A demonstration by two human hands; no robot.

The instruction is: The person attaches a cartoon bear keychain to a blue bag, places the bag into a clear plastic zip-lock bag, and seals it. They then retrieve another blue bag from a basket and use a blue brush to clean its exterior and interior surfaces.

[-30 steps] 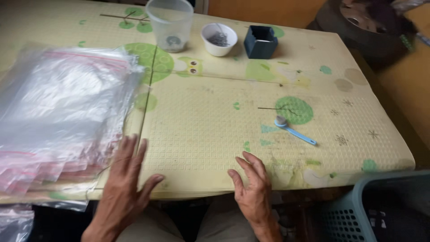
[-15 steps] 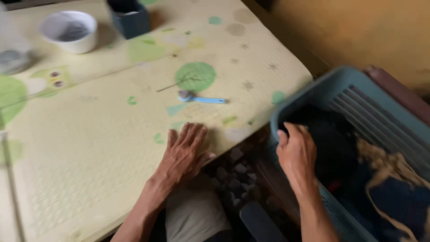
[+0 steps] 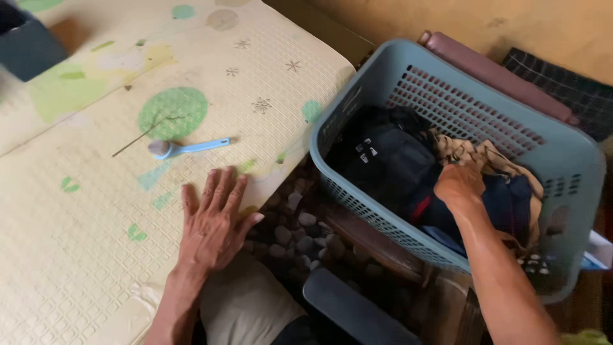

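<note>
At the surface's right edge, left hand (image 3: 214,223) lies flat, open, holding nothing. Right hand (image 3: 458,185) in the blue basket (image 3: 383,83), grip closed on tan cloth (image 3: 476,153). Risk: cloth snags dark clothes (image 3: 383,160), dragging them out.

A patterned mat (image 3: 96,255) covers the table on the left side of the view. A small scoop (image 3: 185,148) lies on the mat, and just in front of it the left hand (image 3: 214,223) rests flat at the mat's near edge. A square container (image 3: 29,45) stands at the far left corner. To the right of the table, on the floor, sits a laundry basket (image 3: 357,115) with clothes (image 3: 389,166) in it. The right hand (image 3: 458,185) is inside the basket, on the clothes. A pebbled floor (image 3: 290,230) lies between table and basket.
</note>
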